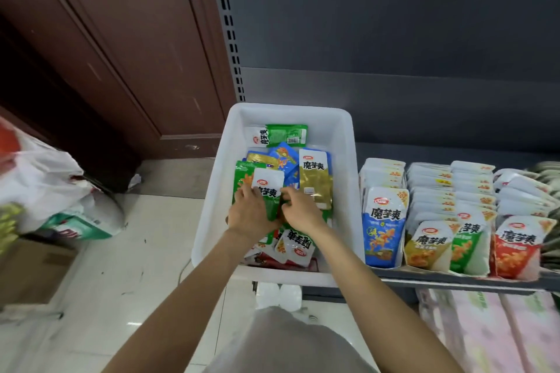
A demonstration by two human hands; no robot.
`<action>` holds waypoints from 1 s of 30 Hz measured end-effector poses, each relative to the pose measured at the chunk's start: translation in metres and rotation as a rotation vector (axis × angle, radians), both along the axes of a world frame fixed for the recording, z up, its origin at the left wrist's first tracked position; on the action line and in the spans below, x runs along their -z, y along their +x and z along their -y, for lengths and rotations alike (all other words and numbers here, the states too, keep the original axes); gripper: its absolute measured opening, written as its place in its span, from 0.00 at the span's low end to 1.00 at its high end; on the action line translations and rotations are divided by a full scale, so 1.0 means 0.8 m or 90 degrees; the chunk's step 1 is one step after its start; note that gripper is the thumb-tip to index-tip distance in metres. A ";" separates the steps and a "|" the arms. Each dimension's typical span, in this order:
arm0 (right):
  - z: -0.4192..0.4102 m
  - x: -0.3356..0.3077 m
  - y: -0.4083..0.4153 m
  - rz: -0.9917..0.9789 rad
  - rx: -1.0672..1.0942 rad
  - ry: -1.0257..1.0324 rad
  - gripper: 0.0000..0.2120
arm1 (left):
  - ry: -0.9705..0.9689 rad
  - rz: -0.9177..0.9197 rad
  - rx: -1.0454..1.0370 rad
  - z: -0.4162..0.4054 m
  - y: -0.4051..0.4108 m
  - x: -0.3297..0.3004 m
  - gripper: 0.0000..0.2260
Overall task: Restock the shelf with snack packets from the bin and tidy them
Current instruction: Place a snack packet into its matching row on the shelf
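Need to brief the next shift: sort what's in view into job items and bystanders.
Job:
- white bin
- green packet, held by left hand and right hand
- gold packet in the bin
- shelf with its packet rows

Lying about:
- plastic bags on the floor
- cardboard box
- brown door

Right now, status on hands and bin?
Left hand and right hand both gripping green packet inside white bin. Shelf rows untouched. Nothing blocking.
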State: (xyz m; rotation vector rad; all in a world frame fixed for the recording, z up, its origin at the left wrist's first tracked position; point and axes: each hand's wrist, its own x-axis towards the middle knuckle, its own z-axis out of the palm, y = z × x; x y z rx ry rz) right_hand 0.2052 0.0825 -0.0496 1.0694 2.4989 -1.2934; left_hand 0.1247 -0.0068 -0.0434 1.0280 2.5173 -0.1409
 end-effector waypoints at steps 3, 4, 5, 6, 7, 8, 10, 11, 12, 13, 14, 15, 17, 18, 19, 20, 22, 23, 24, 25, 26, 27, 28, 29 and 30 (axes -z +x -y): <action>0.001 -0.007 0.002 -0.059 0.069 -0.062 0.21 | 0.087 0.025 -0.003 0.003 -0.011 -0.011 0.23; 0.001 -0.012 0.004 -0.094 0.098 -0.096 0.20 | 0.182 0.035 -0.027 0.009 -0.014 -0.017 0.15; 0.001 -0.018 0.008 -0.135 0.137 -0.139 0.19 | 0.288 0.043 -0.065 0.015 -0.017 -0.021 0.09; 0.002 -0.025 0.011 -0.181 0.185 -0.187 0.19 | 0.389 0.072 -0.122 0.021 -0.021 -0.025 0.07; 0.002 -0.031 0.016 -0.227 0.232 -0.235 0.19 | 0.488 0.154 -0.202 0.028 -0.023 -0.030 0.06; 0.003 -0.038 0.020 -0.269 0.270 -0.282 0.19 | 0.584 0.291 -0.285 0.034 -0.022 -0.037 0.07; 0.003 -0.050 0.028 -0.335 0.324 -0.363 0.18 | 0.690 0.539 -0.373 0.038 -0.016 -0.052 0.09; 0.002 -0.056 0.032 -0.362 0.342 -0.392 0.18 | 0.700 0.595 -0.366 0.038 -0.012 -0.058 0.09; 0.001 -0.063 0.036 -0.383 0.353 -0.409 0.18 | 0.697 0.617 -0.338 0.037 -0.009 -0.062 0.10; -0.001 -0.070 0.040 -0.397 0.353 -0.409 0.17 | 0.696 0.624 -0.307 0.036 -0.004 -0.066 0.10; -0.002 -0.077 0.044 -0.406 0.346 -0.389 0.17 | 0.698 0.624 -0.275 0.033 0.001 -0.071 0.09; -0.004 -0.084 0.050 -0.411 0.335 -0.351 0.16 | 0.700 0.620 -0.243 0.030 0.006 -0.075 0.09; -0.007 -0.099 0.069 -0.426 0.326 -0.258 0.12 | 0.710 0.601 -0.186 0.019 0.022 -0.084 0.08; -0.010 -0.107 0.083 -0.446 0.327 -0.216 0.09 | 0.721 0.587 -0.159 0.012 0.033 -0.088 0.08; -0.014 -0.113 0.100 -0.462 0.330 -0.175 0.07 | 0.733 0.574 -0.128 0.005 0.046 -0.094 0.07; -0.019 -0.121 0.119 -0.471 0.335 -0.143 0.07 | 0.739 0.562 -0.094 -0.004 0.060 -0.098 0.08; -0.027 -0.135 0.165 -0.482 0.363 -0.109 0.07 | 0.734 0.531 -0.030 -0.023 0.088 -0.103 0.11; -0.030 -0.139 0.191 -0.494 0.380 -0.092 0.08 | 0.725 0.515 0.007 -0.033 0.102 -0.104 0.12; -0.033 -0.142 0.216 -0.502 0.405 -0.068 0.07 | 0.714 0.505 0.054 -0.044 0.117 -0.104 0.12; -0.036 -0.145 0.242 -0.508 0.431 -0.040 0.07 | 0.700 0.499 0.106 -0.053 0.130 -0.103 0.11; -0.038 -0.147 0.266 -0.514 0.461 -0.013 0.06 | 0.685 0.493 0.157 -0.062 0.143 -0.101 0.09; -0.040 -0.148 0.291 -0.517 0.490 0.015 0.06 | 0.672 0.479 0.205 -0.071 0.156 -0.098 0.07; -0.042 -0.151 0.312 -0.523 0.518 0.044 0.06 | 0.662 0.445 0.247 -0.079 0.167 -0.093 0.06; -0.044 -0.154 0.332 -0.532 0.543 0.075 0.07 | 0.652 0.388 0.287 -0.086 0.177 -0.087 0.07; -0.047 -0.155 0.350 -0.543 0.571 0.105 0.08 | 0.637 0.314 0.326 -0.092 0.186 -0.079 0.09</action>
